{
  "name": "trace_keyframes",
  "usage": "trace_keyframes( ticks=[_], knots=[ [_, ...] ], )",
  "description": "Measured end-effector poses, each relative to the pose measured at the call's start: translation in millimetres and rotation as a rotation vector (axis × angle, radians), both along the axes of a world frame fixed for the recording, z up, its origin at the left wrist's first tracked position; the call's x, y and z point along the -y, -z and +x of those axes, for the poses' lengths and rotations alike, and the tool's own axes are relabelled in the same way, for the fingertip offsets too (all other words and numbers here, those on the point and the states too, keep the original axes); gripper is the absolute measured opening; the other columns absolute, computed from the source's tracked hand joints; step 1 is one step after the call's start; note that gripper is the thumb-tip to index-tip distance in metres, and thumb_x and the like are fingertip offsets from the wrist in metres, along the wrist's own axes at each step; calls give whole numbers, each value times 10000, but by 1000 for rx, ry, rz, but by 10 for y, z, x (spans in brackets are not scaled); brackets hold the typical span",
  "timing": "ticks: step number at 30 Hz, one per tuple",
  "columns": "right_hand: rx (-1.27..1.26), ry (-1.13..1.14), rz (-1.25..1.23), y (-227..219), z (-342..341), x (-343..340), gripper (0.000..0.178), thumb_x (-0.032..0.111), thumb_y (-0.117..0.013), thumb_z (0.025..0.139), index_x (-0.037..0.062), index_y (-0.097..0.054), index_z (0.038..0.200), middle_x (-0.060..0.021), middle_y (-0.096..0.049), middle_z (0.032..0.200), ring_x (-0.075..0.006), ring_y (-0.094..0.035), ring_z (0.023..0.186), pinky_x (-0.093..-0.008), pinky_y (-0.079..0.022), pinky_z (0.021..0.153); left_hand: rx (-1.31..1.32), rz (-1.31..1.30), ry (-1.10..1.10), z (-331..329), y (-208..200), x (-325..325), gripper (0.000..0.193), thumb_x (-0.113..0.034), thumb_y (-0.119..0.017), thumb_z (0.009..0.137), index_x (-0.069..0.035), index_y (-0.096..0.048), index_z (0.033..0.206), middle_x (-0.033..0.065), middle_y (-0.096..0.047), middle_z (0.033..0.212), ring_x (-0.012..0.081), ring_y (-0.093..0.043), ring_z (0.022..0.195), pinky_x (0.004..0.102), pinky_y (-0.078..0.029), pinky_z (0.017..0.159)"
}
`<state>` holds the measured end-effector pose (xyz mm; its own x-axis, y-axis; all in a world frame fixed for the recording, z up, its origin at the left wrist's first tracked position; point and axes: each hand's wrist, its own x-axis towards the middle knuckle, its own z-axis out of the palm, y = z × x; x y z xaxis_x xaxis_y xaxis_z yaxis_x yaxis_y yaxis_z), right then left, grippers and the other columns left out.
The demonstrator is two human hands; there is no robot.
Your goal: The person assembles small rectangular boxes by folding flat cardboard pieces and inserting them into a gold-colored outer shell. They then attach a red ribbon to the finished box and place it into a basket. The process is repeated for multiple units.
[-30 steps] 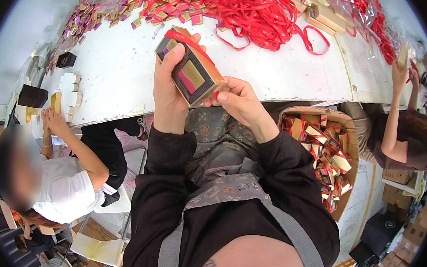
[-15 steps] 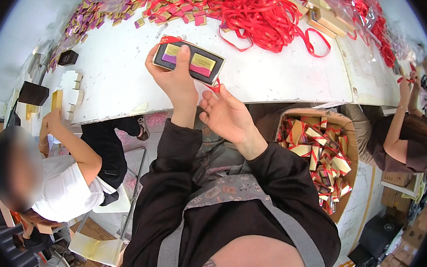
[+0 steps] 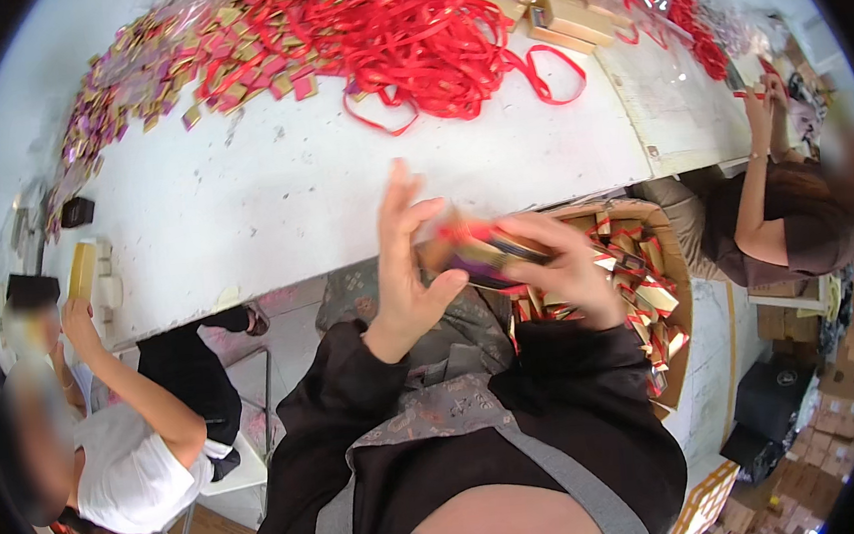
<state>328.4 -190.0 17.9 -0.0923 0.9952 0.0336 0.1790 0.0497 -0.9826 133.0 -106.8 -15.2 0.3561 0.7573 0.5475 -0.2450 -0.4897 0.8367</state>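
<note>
My right hand [image 3: 576,267] grips a small chocolate box [image 3: 479,263] with a red ribbon across it, over my lap just off the table's front edge. The box is smeared by motion, so its face is hard to make out. My left hand [image 3: 403,274] is open beside the box's left end, fingers stretched upward and thumb pointing at the box. Whether that thumb touches the box I cannot tell. Below my right hand stands a cardboard carton [image 3: 685,292] heaped with ribboned boxes [image 3: 650,295].
On the white table [image 3: 271,199] lie a heap of red ribbon loops [image 3: 430,56] and many small gold, pink and purple squares [image 3: 261,69]. Gold boxes [image 3: 568,20] stand farther right. One person in white [image 3: 145,445] works at left, another in brown [image 3: 780,229] at right.
The box has come down and right from over the table, out of my left hand and into my right. My left hand has opened. The view has shifted, too.
</note>
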Motion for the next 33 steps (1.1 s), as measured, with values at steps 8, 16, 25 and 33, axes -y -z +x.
trace_keyframes(
  ticks=[8, 16, 25, 33],
  knots=[
    [1337, 424, 480, -108, 2307, -1546, 506, 196, -674, 781, 110, -539, 1261, -143, -563, 1229, -304, -492, 1171, -359, -397, 965, -506, 87, -386, -119, 237, -503, 324, -8, -619, 786, -32, -530, 1097, 143, -435, 1303, 273, -446, 1191, 385, -399, 959],
    [353, 549, -68, 11, 2201, -2226, 675, 524, -459, 908, 27, -386, 1358, -109, -548, 1235, -253, -571, 1055, -362, -445, 892, -194, -223, -310, -206, 330, -572, 237, 21, -554, 842, -25, -549, 1075, 119, -503, 1230, 209, -527, 1095, 333, -455, 896],
    [-457, -207, -299, 417, -756, -1280, 647, 531, -282, 967, -12, -471, 1263, -179, -601, 1101, -287, -632, 834, -361, -504, 753, 317, -820, 131, -442, -5, -685, 700, -131, -676, 823, -5, -271, 1381, 158, -491, 1265, 224, -519, 1113, 331, -420, 938],
    [337, -642, -65, 78, -1145, -1553, 506, 464, -470, 888, -2, -664, 913, -162, -654, 714, -286, -608, 657, -392, -464, 660, -982, 181, -167, -947, -515, -384, 790, -154, -809, 588, -126, -474, 1303, 80, -572, 1091, 266, -599, 923, 352, -494, 776]
  ],
)
